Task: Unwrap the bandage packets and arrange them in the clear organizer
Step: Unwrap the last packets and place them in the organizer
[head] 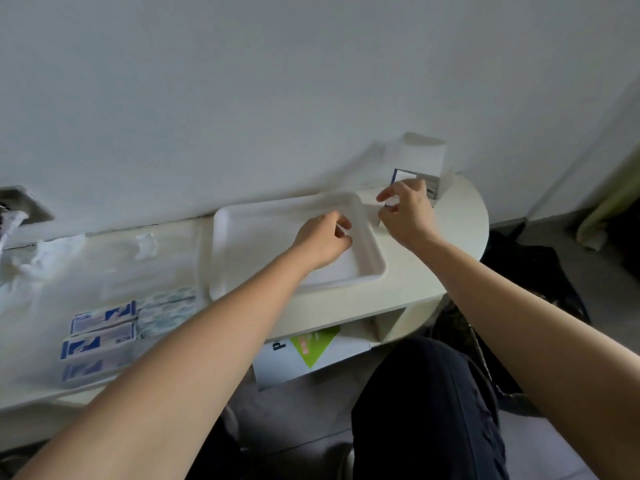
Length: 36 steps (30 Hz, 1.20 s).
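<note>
Right hand (405, 211), centre right: pinches blue-edged packet (403, 175) at clear organizer (424, 150). Left hand (323, 239), over white tray (242, 244): fingers curled, grasp cannot be told. Wrapped packets (104, 327), lower left.

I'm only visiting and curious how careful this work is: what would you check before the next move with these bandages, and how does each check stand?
1. The right hand grips a pale piece beside the clear organizer: ok.
2. That piece is fully unwrapped: cannot tell, blurred.
3. The left hand is free to help: cannot tell; its fingers curl above the white tray.
4. The clear organizer stands upright on the table: ok.
5. More wrapped packets wait at the left: ok.
</note>
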Tool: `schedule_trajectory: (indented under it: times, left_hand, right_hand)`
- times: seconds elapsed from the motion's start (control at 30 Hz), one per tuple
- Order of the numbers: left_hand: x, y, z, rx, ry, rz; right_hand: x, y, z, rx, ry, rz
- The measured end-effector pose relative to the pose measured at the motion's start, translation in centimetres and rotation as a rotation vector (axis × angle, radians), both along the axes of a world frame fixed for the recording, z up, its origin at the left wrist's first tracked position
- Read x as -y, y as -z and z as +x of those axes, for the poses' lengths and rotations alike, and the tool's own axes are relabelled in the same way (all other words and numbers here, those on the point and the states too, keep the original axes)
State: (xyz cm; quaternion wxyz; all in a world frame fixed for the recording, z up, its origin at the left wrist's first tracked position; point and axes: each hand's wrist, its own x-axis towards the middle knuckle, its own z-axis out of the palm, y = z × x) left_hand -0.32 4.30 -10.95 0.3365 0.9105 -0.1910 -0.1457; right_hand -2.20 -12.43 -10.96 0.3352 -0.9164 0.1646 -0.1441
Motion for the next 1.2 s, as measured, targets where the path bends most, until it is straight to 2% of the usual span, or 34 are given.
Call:
schedule_trajectory:
  times: [0.13, 0.23, 0.3, 0.4, 0.5, 0.57, 0.67, 0.73, 0.8, 0.87, 0.93, 1.0, 1.03, 1.1, 1.2]
  left_hand:
    - [0.8, 0.7, 0.4, -0.026, -0.005, -0.009]
    - [1.1, 1.0, 0.6, -0.046, -0.024, -0.018]
    - [1.2, 1.2, 0.7, -0.07, -0.038, -0.04]
    - [1.3, 1.4, 0.9, -0.104, -0.053, -0.076]
    - [1.5, 1.5, 1.0, -0.096, -0.058, -0.096]
    - [1.5, 1.4, 1.1, -0.06, -0.075, -0.121]
    - [1.0, 1.1, 1.2, -0.025, -0.117, -0.172]
    - [0.3, 1.1, 1.3, -0.003, -0.16, -0.192]
    - [-0.7, 1.4, 1.3, 0.001, -0.234, -0.3]
    - [-2.2, 1.8, 1.2, 0.004, -0.293, -0.429]
    - [-3.7, 1.9, 1.0, -0.024, -0.334, -0.479]
    - [-4.9, 2.0, 0.9, -0.087, -0.38, -0.58]
    - [-5.5, 2.2, 1.0, -0.068, -0.388, -0.578]
    - [-6.5, 2.5, 1.2, -0.003, -0.374, -0.507]
    - [-8.1, 2.4, 1.5, -0.047, -0.393, -0.646]
  right_hand:
    - [0.2, 0.6, 0.3, 0.191, 0.152, 0.126]
    - [0.1, 0.7, 0.5, 0.203, 0.187, 0.181]
    - [0.2, 1.1, 0.7, 0.132, 0.153, 0.194]
    - [1.0, 2.0, 1.2, 0.06, 0.143, 0.108]
    - [1.3, 2.0, 1.2, 0.222, 0.137, 0.1]
    - [0.9, 1.4, 0.7, 0.365, 0.042, 0.121]
    - [-0.7, 0.6, -0.3, 0.463, -0.146, 0.087]
    - [-2.0, 0.5, -0.7, 0.48, -0.281, -0.003]
    - [-3.3, 0.9, -0.9, 0.478, -0.4, -0.066]
    - [-4.4, 1.2, -1.1, 0.467, -0.495, -0.081]
    - [-5.4, 1.2, -1.3, 0.446, -0.59, -0.062]
    - [-6.4, 1.0, -1.5, 0.397, -0.605, 0.026]
    - [-6.9, 0.8, -1.5, 0.355, -0.575, 0.132]
    - [-7.9, -0.1, -1.5, 0.231, -0.475, 0.487]
    - [-8.6, -1.1, -0.9, 0.145, -0.432, 0.998]
